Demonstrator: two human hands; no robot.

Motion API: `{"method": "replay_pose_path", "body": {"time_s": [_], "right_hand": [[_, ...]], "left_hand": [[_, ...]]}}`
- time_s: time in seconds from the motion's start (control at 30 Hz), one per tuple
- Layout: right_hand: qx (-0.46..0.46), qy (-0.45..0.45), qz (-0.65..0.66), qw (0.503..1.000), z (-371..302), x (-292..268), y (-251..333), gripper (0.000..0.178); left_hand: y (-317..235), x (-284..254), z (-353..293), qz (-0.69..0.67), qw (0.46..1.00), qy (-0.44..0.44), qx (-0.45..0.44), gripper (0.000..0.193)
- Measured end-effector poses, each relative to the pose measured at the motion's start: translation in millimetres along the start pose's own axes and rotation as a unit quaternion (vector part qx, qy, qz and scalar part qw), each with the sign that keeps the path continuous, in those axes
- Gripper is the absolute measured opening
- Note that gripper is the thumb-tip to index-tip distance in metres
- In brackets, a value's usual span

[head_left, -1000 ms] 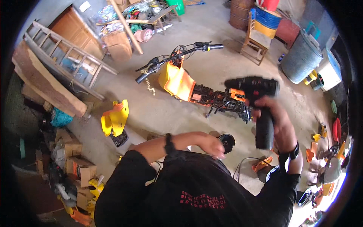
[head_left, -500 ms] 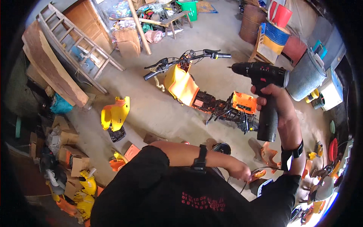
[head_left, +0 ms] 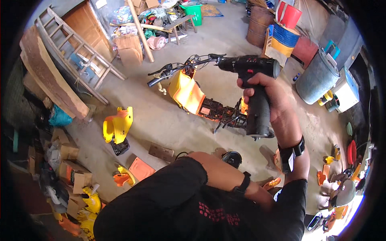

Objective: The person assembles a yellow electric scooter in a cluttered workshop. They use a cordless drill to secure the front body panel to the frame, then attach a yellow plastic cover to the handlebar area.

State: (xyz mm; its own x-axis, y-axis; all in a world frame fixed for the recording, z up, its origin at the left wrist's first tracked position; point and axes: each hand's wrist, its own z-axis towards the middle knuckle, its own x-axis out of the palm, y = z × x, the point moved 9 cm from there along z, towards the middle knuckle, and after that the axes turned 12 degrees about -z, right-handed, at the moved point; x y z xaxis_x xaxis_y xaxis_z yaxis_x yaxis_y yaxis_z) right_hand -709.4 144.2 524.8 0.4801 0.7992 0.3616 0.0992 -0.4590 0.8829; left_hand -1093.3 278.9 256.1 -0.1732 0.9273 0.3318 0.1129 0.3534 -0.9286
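Raised in front of me, my right hand (head_left: pixel 274 96) grips a black cordless drill (head_left: pixel 257 113) by its handle, and the drill's nose points left. My left forearm (head_left: pixel 225 172) lies across my body toward the right. My left hand's fingers are hidden behind my right sleeve, so what they hold cannot be seen. Beyond the drill stands a stripped electric scooter (head_left: pixel 185 93) with yellow-orange front panels, bare handlebars and an exposed black frame. The drill and right hand cover part of its rear end.
A yellow scooter panel (head_left: pixel 118 123) stands on the floor at left, near an orange panel (head_left: pixel 141 167) and a wooden block (head_left: pixel 161 152). A ladder (head_left: pixel 76 56) and a long plank (head_left: pixel 52 74) lean at far left. Drums and a grey bin (head_left: pixel 317 76) stand at right.
The drill and my right hand have shifted left in the view. My left hand, which held a thin black cable, has moved right and behind my right sleeve. The view has turned slightly.
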Motion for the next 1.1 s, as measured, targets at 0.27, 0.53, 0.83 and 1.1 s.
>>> {"method": "replay_pose_path", "body": {"time_s": [0.27,0.53,0.83,1.1], "right_hand": [[-0.007,0.056,0.134,0.989,-16.9,-5.0,-52.7,0.041],[0.011,-0.040,0.112,0.993,-56.3,-68.5,-106.6,0.052],[-0.021,-0.015,0.090,0.996,-75.0,-115.0,-161.1,0.042],[0.027,0.007,0.044,0.999,-69.3,-109.1,-199.5,0.039]], "left_hand": [[-10.3,9.8,-64.0,0.227,0.963,0.011,0.142,0.035],[-21.9,-12.9,-324.2,-0.222,0.912,-0.338,0.072,0.032],[125.3,-3.1,-484.0,-0.456,0.508,-0.619,0.388,0.024],[148.0,-5.6,-475.7,-0.512,0.545,-0.519,0.414,0.046]]}}
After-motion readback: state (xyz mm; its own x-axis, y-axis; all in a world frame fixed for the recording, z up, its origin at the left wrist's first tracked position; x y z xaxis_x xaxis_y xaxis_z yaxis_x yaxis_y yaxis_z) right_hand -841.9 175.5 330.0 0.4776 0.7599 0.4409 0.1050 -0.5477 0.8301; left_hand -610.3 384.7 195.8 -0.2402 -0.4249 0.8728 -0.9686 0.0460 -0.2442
